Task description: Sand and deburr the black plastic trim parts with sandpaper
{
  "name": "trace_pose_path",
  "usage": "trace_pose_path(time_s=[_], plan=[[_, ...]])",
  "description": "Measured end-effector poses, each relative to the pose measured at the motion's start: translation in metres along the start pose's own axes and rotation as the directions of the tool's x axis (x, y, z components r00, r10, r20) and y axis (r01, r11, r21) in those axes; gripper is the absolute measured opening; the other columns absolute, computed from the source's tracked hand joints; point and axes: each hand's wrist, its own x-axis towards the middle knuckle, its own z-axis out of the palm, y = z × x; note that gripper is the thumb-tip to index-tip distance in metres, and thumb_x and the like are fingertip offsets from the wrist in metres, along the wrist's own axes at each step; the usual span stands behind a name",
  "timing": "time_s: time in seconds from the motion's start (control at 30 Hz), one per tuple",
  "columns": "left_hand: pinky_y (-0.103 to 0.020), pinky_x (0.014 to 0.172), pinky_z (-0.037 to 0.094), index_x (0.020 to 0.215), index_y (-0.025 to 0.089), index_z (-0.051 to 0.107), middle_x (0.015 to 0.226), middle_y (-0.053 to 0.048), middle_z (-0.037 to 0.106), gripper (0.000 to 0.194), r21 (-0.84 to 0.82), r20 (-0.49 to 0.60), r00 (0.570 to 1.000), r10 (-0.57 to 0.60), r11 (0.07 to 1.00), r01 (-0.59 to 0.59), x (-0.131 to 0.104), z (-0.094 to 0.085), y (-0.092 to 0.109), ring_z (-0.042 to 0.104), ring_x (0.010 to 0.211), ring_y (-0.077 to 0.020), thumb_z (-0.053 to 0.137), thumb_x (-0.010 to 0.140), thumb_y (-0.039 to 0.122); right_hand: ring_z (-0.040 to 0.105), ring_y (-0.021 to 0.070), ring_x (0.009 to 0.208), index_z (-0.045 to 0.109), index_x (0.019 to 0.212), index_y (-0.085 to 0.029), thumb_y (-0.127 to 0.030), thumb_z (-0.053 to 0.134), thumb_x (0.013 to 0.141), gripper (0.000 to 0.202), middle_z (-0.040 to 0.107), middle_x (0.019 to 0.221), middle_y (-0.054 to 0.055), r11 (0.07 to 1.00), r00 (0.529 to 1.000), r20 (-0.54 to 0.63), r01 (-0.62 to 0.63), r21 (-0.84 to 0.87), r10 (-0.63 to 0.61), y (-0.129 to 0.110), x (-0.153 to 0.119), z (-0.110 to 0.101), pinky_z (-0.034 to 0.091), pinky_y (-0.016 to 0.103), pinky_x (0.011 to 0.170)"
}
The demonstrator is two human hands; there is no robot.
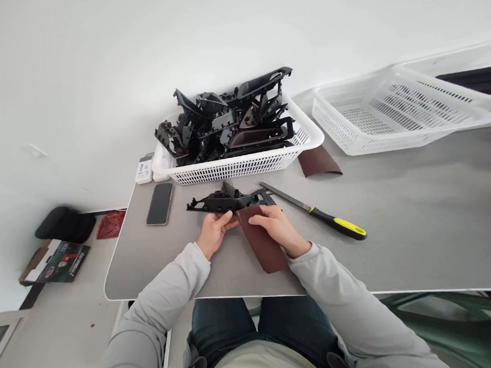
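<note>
At the near side of a grey table (421, 210), seen from above, two bare hands in grey sleeves work close together; the right hand (278, 227) grips a brown, sandpaper-like sheet (264, 248) by its upper end, thumb on top, the rest sloping towards the table's edge; the left hand (213, 232) has its thumb and fingers drawn together at the near edge of a black plastic part (217, 202), beside the sheet's upper left corner, though I cannot tell whether they pinch the part or the sheet; the part lies just beyond both hands, in front of a white basket (244, 170) piled with similar pieces; a file (338, 225) with a black and yellow handle rests to the right. As a judgement, good handling here would mean bracing the part firmly, supporting the sheet behind its working end so it does not buckle, using light, even pressure, and sparing the thin clips and fingertips. As for writing, a small white box (144, 170) at the far left bears bluish print, and a carton (56, 260) on the floor has pale lettering; both are too small to read; no brand can be made out on the file.
</note>
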Motion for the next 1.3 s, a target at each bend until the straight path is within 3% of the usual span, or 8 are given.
trace_pose_path(time_s=[0.17,0.33,0.63,0.83,1.1,1.3], plan=[[-0.025,0.062,0.052,0.077,0.014,0.067,0.073,-0.003,0.069,0.037,-0.003,-0.011,1.0,-0.02,1.0,0.02,0.002,-0.001,0.004,0.065,0.067,-0.0133,0.086,0.05,0.032,0.049,0.0113,0.049,0.066,0.063,-0.018,-0.029,0.069,0.049,0.019,0.061,0.055,-0.003,0.938,0.987,-0.155,0.017,0.346,0.039,-0.003,0.003,-0.001,0.037,0.024,0.049],[-0.022,0.057,0.053,0.073,0.014,0.064,0.068,0.0,0.066,0.038,-0.012,-0.002,0.999,-0.049,0.999,0.049,-0.001,0.002,0.006,0.063,0.063,-0.0112,0.087,0.047,0.03,0.05,0.0114,0.05,0.065,0.063,-0.019,-0.028,0.068,0.05,0.017,0.061,0.055,-0.004,0.892,0.955,-0.296,0.116,0.436,0.021,-0.005,0.004,-0.002,0.04,0.025,0.049],[-0.022,0.055,0.05,0.076,0.014,0.065,0.07,0.0,0.065,0.036,0.031,0.042,0.991,-0.128,0.991,0.127,-0.002,0.002,0.002,0.06,0.057,-0.0091,0.085,0.05,0.029,0.051,0.0119,0.055,0.065,0.065,-0.019,-0.03,0.066,0.054,0.015,0.062,0.06,-0.004,0.951,0.965,-0.239,0.173,0.258,-0.111,0.004,0.003,0.001,0.042,0.026,0.055],[-0.03,0.068,0.053,0.086,0.015,0.069,0.088,-0.007,0.072,0.032,0.018,0.113,0.977,-0.184,0.983,0.183,-0.004,0.0,-0.004,0.067,0.075,-0.0179,0.081,0.06,0.029,0.052,0.0138,0.055,0.066,0.066,-0.019,-0.034,0.065,0.056,0.018,0.063,0.062,-0.001,0.974,0.978,-0.167,0.152,0.167,-0.124,0.007,0.002,0.0,0.043,0.028,0.055],[-0.038,0.095,0.046,0.084,0.014,0.071,0.093,-0.007,0.073,0.026,-0.101,0.048,0.997,-0.054,0.993,0.059,-0.003,0.005,-0.001,0.066,0.098,-0.0229,0.079,0.06,0.019,0.053,0.0145,0.055,0.066,0.071,-0.017,-0.034,0.064,0.059,0.02,0.063,0.061,0.0,0.994,0.994,-0.054,0.097,0.043,-0.095,0.002,-0.001,-0.001,0.042,0.028,0.054],[-0.042,0.097,0.045,0.081,0.012,0.07,0.089,-0.009,0.073,0.028,-0.101,0.053,0.999,0.005,0.995,0.001,-0.002,0.006,-0.003,0.064,0.103,-0.0268,0.081,0.059,0.025,0.052,0.0153,0.059,0.064,0.065,-0.017,-0.033,0.056,0.064,0.018,0.061,0.062,0.001,0.941,0.967,-0.013,0.244,-0.236,-0.254,0.007,0.0,0.003,0.041,0.028,0.056]])
